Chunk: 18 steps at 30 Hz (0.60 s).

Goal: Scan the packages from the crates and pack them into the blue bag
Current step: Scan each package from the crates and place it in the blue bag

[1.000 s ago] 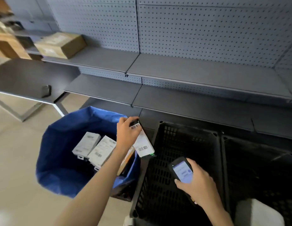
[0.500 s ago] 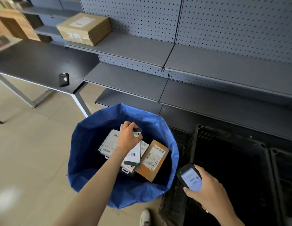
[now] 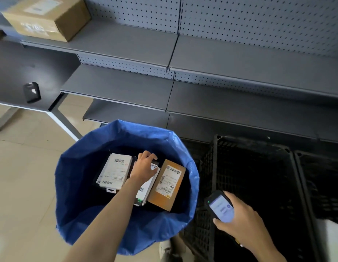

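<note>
Three packages show inside the crumpled blue plastic bag (image 3: 83, 205). A flat white labelled box (image 3: 116, 171) lies leftmost. The left hand (image 3: 145, 165) curls its fingers over a slim white barcoded package (image 3: 146, 187) beside a brown cardboard box (image 3: 167, 184) — packing, apparently. Next: let go, then reach into the black lattice crate (image 3: 249, 143), where the right hand (image 3: 245, 224) grips a dark handheld scanner (image 3: 220, 207).
</note>
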Each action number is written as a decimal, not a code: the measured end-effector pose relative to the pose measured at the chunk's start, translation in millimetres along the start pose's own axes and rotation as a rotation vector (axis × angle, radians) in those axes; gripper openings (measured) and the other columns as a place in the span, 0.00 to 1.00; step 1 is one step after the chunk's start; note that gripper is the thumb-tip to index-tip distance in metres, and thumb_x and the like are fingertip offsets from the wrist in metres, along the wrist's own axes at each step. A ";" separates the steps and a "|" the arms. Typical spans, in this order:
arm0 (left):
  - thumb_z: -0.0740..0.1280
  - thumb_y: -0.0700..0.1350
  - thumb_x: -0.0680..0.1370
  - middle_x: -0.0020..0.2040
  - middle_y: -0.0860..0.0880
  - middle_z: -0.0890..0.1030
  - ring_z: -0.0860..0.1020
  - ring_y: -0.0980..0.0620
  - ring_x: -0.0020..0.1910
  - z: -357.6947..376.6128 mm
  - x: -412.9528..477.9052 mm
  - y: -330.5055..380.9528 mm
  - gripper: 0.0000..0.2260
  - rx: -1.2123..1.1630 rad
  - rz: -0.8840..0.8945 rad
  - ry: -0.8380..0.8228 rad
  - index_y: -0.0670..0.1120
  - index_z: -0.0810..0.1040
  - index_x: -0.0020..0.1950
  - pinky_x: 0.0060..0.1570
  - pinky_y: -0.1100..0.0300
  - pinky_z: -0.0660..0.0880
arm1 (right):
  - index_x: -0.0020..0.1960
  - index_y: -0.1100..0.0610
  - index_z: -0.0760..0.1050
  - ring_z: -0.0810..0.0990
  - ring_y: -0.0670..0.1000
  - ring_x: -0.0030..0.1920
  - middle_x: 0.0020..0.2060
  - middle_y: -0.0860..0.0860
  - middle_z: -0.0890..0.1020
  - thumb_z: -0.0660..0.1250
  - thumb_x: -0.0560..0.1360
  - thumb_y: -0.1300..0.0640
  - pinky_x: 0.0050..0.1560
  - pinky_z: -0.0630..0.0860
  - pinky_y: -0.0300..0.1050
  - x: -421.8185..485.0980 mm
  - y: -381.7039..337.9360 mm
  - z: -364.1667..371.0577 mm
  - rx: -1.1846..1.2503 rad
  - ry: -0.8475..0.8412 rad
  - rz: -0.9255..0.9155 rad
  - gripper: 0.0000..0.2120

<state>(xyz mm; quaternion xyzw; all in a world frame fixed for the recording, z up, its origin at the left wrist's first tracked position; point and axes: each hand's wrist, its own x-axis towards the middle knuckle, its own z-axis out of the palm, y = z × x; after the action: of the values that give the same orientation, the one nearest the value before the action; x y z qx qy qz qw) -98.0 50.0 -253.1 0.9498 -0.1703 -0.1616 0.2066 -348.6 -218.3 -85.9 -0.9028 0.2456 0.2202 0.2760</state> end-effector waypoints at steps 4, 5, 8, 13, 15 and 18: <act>0.73 0.47 0.76 0.69 0.49 0.68 0.65 0.45 0.69 8.2 -5.1 -3.2 0.25 0.015 0.004 -0.032 0.52 0.71 0.72 0.62 0.46 0.74 | 0.76 0.38 0.62 0.77 0.42 0.62 0.63 0.34 0.75 0.72 0.62 0.30 0.60 0.77 0.44 0.6 4.2 6.0 0.018 0.026 0.004 0.45; 0.73 0.48 0.76 0.70 0.49 0.68 0.65 0.45 0.71 8.1 -7.4 -2.7 0.26 0.027 0.006 -0.027 0.53 0.71 0.72 0.63 0.45 0.74 | 0.76 0.38 0.62 0.77 0.42 0.62 0.63 0.34 0.75 0.72 0.62 0.30 0.60 0.77 0.44 1.2 5.6 7.3 0.015 0.033 0.004 0.45; 0.73 0.52 0.76 0.73 0.49 0.67 0.62 0.44 0.75 4.3 -16.8 -0.2 0.27 0.067 0.019 0.016 0.53 0.70 0.73 0.67 0.42 0.71 | 0.76 0.39 0.63 0.78 0.43 0.61 0.62 0.35 0.76 0.73 0.63 0.31 0.58 0.79 0.44 0.9 9.0 9.8 0.015 0.056 -0.004 0.44; 0.68 0.52 0.79 0.72 0.51 0.69 0.62 0.47 0.74 -5.4 -35.4 40.4 0.21 0.083 0.099 0.068 0.52 0.71 0.72 0.70 0.44 0.66 | 0.76 0.39 0.64 0.80 0.43 0.54 0.59 0.36 0.78 0.75 0.63 0.32 0.47 0.84 0.46 -6.8 18.1 7.2 0.062 0.124 -0.003 0.45; 0.68 0.51 0.79 0.70 0.52 0.71 0.65 0.47 0.72 -5.5 -40.6 67.6 0.19 0.099 0.172 0.062 0.52 0.73 0.70 0.69 0.44 0.67 | 0.76 0.39 0.64 0.81 0.43 0.51 0.57 0.36 0.78 0.74 0.62 0.32 0.42 0.84 0.47 -11.4 27.3 3.5 0.075 0.153 0.000 0.45; 0.67 0.53 0.79 0.66 0.52 0.74 0.69 0.48 0.68 0.2 -46.0 112.1 0.18 0.108 0.285 0.061 0.52 0.74 0.69 0.63 0.47 0.71 | 0.76 0.40 0.64 0.82 0.44 0.47 0.56 0.37 0.78 0.76 0.63 0.33 0.40 0.84 0.48 -20.9 45.4 -5.0 0.094 0.218 0.026 0.45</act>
<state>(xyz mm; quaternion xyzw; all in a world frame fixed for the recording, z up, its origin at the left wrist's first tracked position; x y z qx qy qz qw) -167.8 -28.1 -192.2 0.9301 -0.3057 -0.0922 0.1814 -389.2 -247.6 -88.7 -0.9042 0.2957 0.1126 0.2869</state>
